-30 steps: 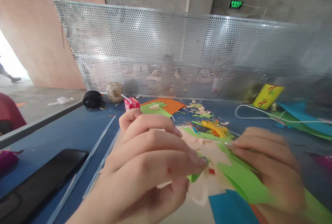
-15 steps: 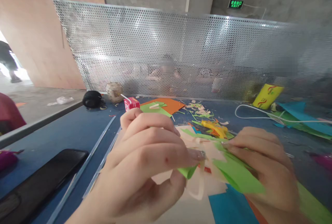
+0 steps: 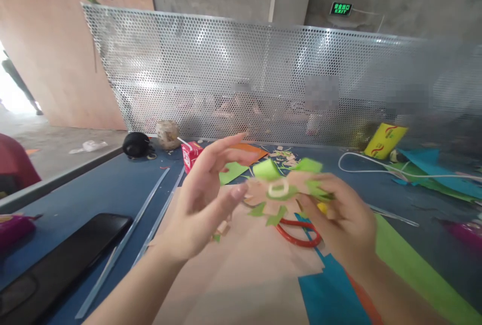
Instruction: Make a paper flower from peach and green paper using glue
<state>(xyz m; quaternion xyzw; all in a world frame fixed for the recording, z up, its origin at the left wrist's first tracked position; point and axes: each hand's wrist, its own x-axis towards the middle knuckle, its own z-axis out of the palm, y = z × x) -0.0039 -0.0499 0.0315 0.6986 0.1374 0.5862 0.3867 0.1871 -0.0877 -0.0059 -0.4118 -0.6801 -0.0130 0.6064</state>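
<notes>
Between thumb and fingers my right hand (image 3: 339,214) pinches a paper flower (image 3: 278,189), beige and green with curled strips and a pale ring at its middle. It is held above the table, slightly blurred. My left hand (image 3: 211,194) is raised just left of the flower, fingers and thumb spread apart, holding nothing. Below the flower, a red loop like a scissors handle (image 3: 301,242) lies on beige paper (image 3: 226,275). Blue paper (image 3: 331,290) lies at the near right, under my right forearm.
A black phone (image 3: 71,259) and clear glue sticks (image 3: 124,244) lie at the left. A pink drink carton (image 3: 191,154), paper scraps (image 3: 284,156) and a yellow packet (image 3: 386,140) are farther back, before a perforated metal screen (image 3: 226,64). A white cable (image 3: 361,169) runs right.
My left hand has let go of the green paper, opened and moved back to the left. My right hand has lifted and turned the flower, which now faces me; the red loop has come into view.
</notes>
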